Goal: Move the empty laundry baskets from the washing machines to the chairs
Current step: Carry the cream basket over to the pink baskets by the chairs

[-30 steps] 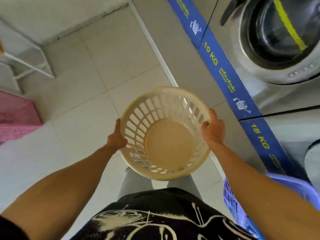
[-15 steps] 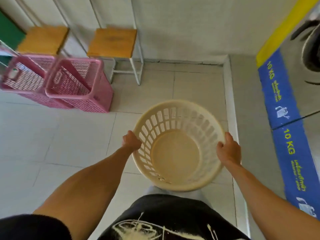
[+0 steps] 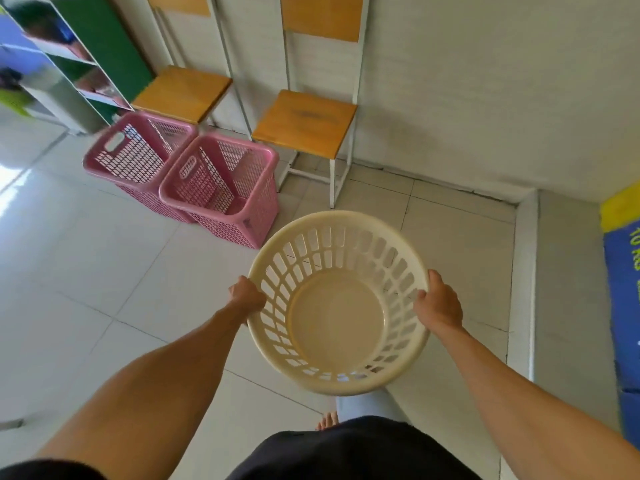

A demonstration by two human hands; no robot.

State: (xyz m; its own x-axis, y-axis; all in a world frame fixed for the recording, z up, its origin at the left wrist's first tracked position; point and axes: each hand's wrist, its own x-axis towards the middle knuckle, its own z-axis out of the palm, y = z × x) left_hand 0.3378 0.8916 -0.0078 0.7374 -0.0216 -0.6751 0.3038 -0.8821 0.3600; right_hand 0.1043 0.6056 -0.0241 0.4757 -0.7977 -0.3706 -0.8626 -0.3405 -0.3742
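Observation:
I carry an empty round cream laundry basket in front of my waist, held level above the tiled floor. My left hand grips its left rim and my right hand grips its right rim. Two chairs with orange wooden seats and white metal legs stand against the far wall: the nearer chair ahead of the basket, the other chair further left. Both seats are bare. The blue and yellow front of a washing machine shows at the right edge.
Two empty pink square baskets stand side by side on the floor in front of the chairs. A green shelf unit fills the upper left. A raised floor step runs along the right. White wall behind the chairs.
I have turned away from the washing machines and moved toward the chairs, which now appear closer with their backrests in view. Both hands keep the same hold on the cream basket.

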